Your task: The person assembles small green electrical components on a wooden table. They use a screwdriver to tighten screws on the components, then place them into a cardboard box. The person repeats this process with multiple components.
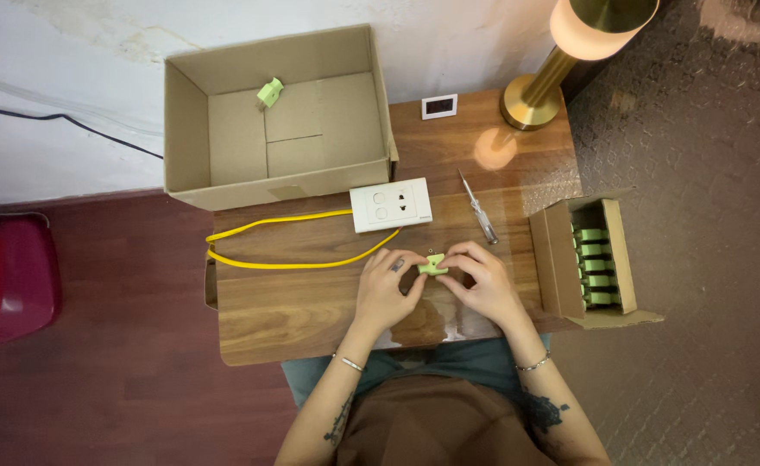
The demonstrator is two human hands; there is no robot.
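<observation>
forearms come up from the bottom edge, both angled inward so the hands meet over the middle of the table (311, 324). each wrist wears a thin bracelet; tattoos show on both forearms. left hand (386, 289) lies palm down, knuckles up, fingers curled toward the centre, thumb and forefinger pinched on the left end of a small green plug (432, 267). right hand (482, 285) mirrors it, fingers bent over and closed on the plug's right end. plug sits between the 2 sets of fingertips, at or just above the table top; contact with the wood cannot be told.

just beyond the hands: white socket plate (390, 204) with a yellow cable (285, 261) looping out to the left edge of the table. screwdriver (478, 207) lies right of the plate, apart from it. small open carton (589, 257) at the right edge holds a row of green parts. large open box (224, 112) stands at the far left, 1 green piece (269, 91) on its floor. brass lamp (561, 60) at the far right corner, small white square item (439, 106) beside its base.
</observation>
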